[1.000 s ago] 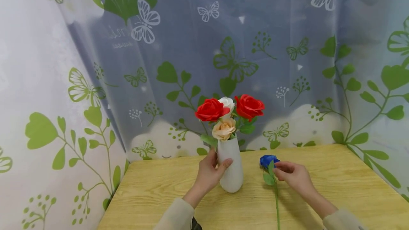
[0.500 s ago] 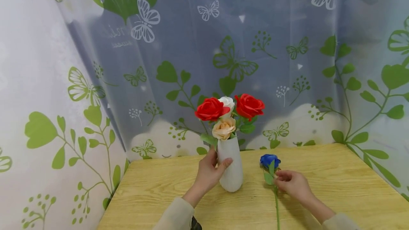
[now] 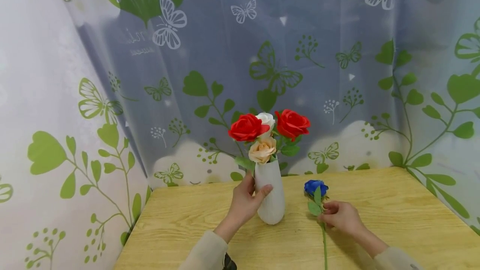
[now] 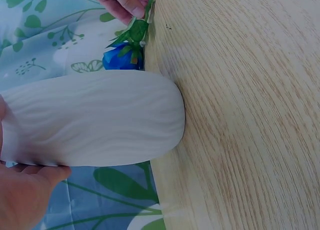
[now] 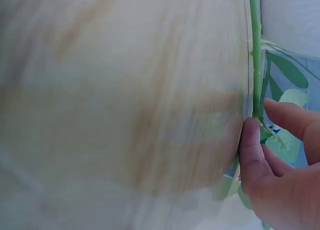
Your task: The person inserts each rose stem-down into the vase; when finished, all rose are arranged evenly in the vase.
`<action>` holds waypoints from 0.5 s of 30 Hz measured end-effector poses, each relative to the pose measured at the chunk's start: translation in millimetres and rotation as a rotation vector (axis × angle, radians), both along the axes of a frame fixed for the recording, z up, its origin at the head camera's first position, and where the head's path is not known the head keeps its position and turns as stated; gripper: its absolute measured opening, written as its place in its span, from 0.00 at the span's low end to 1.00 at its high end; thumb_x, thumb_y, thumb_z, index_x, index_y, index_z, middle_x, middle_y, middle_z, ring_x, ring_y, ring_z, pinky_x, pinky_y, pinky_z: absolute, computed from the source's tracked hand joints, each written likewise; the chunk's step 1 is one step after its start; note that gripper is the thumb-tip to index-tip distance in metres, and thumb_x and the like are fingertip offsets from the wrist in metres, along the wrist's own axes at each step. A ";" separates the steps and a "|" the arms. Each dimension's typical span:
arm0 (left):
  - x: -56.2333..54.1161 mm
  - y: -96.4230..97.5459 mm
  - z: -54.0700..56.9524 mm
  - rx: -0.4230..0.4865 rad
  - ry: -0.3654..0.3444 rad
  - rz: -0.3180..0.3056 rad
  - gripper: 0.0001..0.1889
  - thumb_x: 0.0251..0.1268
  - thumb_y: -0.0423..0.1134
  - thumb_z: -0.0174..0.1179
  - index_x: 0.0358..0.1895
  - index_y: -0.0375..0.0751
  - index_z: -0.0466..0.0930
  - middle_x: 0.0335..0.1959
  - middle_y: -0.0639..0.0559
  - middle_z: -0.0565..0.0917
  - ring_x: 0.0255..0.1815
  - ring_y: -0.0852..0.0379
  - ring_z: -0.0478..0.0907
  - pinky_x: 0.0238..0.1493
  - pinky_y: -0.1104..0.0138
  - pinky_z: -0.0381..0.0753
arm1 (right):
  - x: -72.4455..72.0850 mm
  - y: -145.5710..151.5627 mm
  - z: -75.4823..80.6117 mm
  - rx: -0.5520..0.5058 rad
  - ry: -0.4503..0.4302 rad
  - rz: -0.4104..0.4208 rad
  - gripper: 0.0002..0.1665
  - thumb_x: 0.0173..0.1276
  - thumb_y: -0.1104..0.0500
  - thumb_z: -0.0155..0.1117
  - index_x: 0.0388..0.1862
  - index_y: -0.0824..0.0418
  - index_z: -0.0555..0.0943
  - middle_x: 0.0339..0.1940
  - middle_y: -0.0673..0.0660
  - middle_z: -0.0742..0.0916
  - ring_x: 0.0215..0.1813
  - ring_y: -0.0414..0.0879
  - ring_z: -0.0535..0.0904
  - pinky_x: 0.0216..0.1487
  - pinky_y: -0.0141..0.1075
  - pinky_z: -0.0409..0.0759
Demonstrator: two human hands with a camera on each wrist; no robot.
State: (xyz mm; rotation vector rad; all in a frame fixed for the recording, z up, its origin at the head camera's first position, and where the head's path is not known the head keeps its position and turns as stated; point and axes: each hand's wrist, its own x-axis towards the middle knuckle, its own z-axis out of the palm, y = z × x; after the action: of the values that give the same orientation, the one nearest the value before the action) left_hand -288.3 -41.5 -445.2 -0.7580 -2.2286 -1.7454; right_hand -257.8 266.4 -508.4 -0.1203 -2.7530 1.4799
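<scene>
A white vase stands upright on the table, and my left hand grips its left side, thumb across the front. Two red roses, the right one set apart from the left, rise from it with a white rose and a peach rose. To the right lies a blue rose, its green stem running toward the near edge. My right hand pinches that stem just below the leaves, between thumb and fingertips. In the left wrist view the vase hides part of the scene behind it.
The wood-grain table ends at the back against a curtain printed with leaves and butterflies. More of this cloth hangs at the left and right sides. The vase stands between the two hands.
My right hand has slid down from just under the blue bloom to the stem below its leaves. The left hand and the vase stay in place.
</scene>
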 end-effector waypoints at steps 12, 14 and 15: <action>-0.6 -1.9 -1.2 -0.015 -0.001 -0.002 0.34 0.75 0.40 0.67 0.76 0.27 0.66 0.71 0.27 0.75 0.73 0.34 0.74 0.68 0.46 0.79 | -1.5 -1.8 0.2 0.077 0.035 -0.007 0.30 0.52 0.67 0.79 0.56 0.75 0.84 0.34 0.55 0.88 0.36 0.43 0.82 0.29 0.33 0.80; -0.8 -2.1 -1.5 -0.017 0.000 -0.002 0.35 0.75 0.41 0.67 0.77 0.28 0.65 0.71 0.27 0.75 0.73 0.34 0.74 0.67 0.46 0.79 | -0.9 -2.6 2.1 0.064 0.022 -0.006 0.32 0.52 0.68 0.77 0.58 0.77 0.83 0.35 0.56 0.88 0.36 0.44 0.82 0.29 0.34 0.81; -0.8 -2.1 -1.3 -0.015 -0.001 -0.002 0.33 0.75 0.41 0.67 0.75 0.29 0.67 0.71 0.28 0.76 0.73 0.34 0.74 0.68 0.46 0.79 | -0.8 -2.8 2.8 0.049 0.011 -0.005 0.33 0.53 0.68 0.76 0.59 0.77 0.82 0.36 0.57 0.88 0.36 0.44 0.83 0.28 0.35 0.81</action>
State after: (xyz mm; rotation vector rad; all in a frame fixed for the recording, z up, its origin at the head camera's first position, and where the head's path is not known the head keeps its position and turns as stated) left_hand -289.2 -43.5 -446.5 -0.7625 -2.2453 -1.7318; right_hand -258.6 263.6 -505.5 -0.1182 -2.7756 1.4059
